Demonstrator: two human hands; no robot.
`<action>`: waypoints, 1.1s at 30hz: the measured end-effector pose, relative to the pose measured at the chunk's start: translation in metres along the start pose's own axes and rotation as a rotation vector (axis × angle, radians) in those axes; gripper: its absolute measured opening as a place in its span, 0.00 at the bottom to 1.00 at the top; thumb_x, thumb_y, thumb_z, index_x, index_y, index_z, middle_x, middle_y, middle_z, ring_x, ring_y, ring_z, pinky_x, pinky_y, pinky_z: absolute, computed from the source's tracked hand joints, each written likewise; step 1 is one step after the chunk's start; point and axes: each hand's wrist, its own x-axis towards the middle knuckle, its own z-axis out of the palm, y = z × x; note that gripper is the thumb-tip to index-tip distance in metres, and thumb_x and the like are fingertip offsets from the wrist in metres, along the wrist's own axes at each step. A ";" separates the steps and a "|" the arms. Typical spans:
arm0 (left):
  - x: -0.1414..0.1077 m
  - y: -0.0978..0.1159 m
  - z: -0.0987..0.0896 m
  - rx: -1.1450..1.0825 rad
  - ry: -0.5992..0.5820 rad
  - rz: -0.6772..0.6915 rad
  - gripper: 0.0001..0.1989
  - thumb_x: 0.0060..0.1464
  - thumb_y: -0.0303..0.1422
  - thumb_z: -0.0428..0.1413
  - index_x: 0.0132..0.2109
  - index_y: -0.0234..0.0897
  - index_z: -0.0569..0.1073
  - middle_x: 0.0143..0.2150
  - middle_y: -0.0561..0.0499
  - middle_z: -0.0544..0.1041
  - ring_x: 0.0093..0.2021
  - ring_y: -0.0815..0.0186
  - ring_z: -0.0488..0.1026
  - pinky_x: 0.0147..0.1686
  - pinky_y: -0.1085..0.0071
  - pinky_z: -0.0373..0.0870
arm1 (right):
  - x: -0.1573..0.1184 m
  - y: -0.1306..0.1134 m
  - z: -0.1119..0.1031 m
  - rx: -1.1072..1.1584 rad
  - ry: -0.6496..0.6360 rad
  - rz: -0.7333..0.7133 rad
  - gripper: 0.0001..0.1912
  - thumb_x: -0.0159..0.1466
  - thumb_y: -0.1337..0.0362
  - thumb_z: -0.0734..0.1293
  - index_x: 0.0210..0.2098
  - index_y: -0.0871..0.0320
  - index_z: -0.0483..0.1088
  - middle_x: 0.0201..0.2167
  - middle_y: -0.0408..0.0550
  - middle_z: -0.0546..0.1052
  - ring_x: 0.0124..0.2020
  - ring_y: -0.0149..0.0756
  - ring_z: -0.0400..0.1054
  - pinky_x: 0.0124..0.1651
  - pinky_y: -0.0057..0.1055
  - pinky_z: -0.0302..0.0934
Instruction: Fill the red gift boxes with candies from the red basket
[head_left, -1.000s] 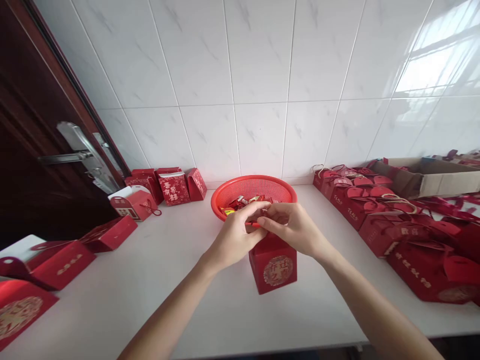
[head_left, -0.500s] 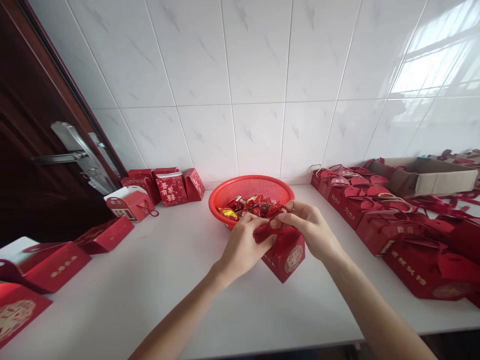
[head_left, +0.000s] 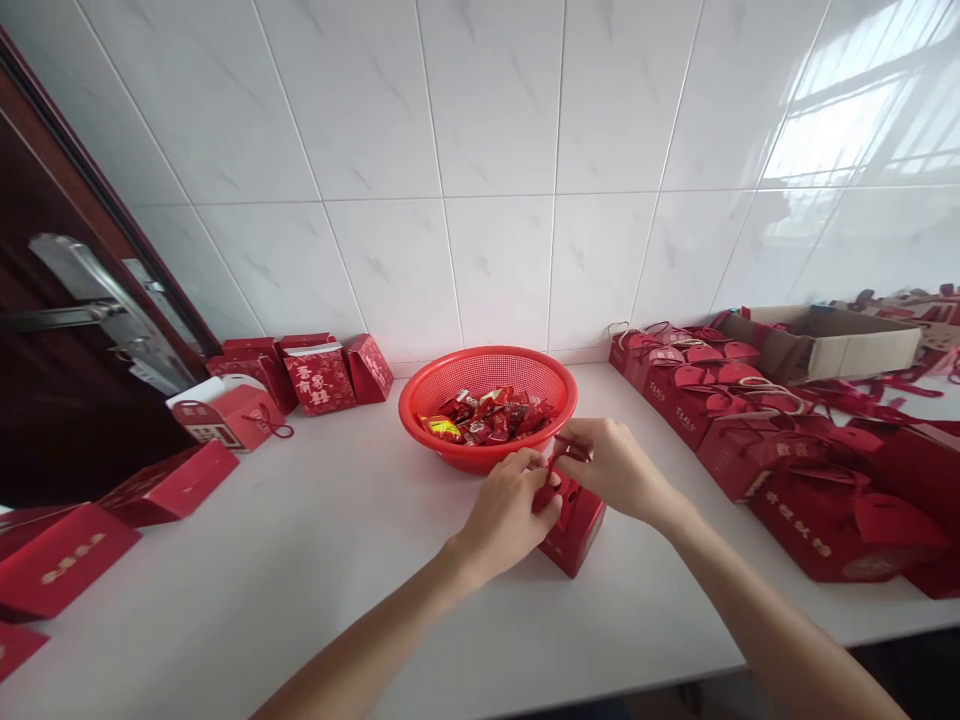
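A small red gift box [head_left: 574,545] stands on the white table in front of the basket, one corner towards me. My left hand [head_left: 506,515] is closed at its top left, fingers and thumb pinching the upper flap. My right hand [head_left: 619,470] is closed at the top right, its fingertips on a dark red cord [head_left: 556,462] that loops above the box. Part of the box top is hidden by my fingers. Just behind is a red plastic basket [head_left: 420,440] holding wrapped candies [head_left: 495,415].
Several red boxes [head_left: 810,520] with cord handles line the right side, beside an open cardboard carton [head_left: 862,350]. More red boxes [head_left: 169,485], some with open tops, stand along the left. A tiled wall [head_left: 495,270] rises behind, and a dark door [head_left: 45,400] is at left.
My view has shifted to the right. The box has turned, so its round gold emblem no longer shows. My right fingers have drawn the cord up into a visible loop.
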 end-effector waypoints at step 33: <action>-0.058 -0.001 0.043 -0.446 -0.470 0.215 0.20 0.66 0.41 0.46 0.29 0.37 0.72 0.24 0.52 0.69 0.26 0.69 0.63 0.30 0.73 0.63 | 0.051 0.046 -0.258 -0.412 0.872 0.416 0.26 0.61 0.59 0.70 0.40 0.85 0.75 0.34 0.68 0.78 0.37 0.30 0.68 0.35 0.37 0.54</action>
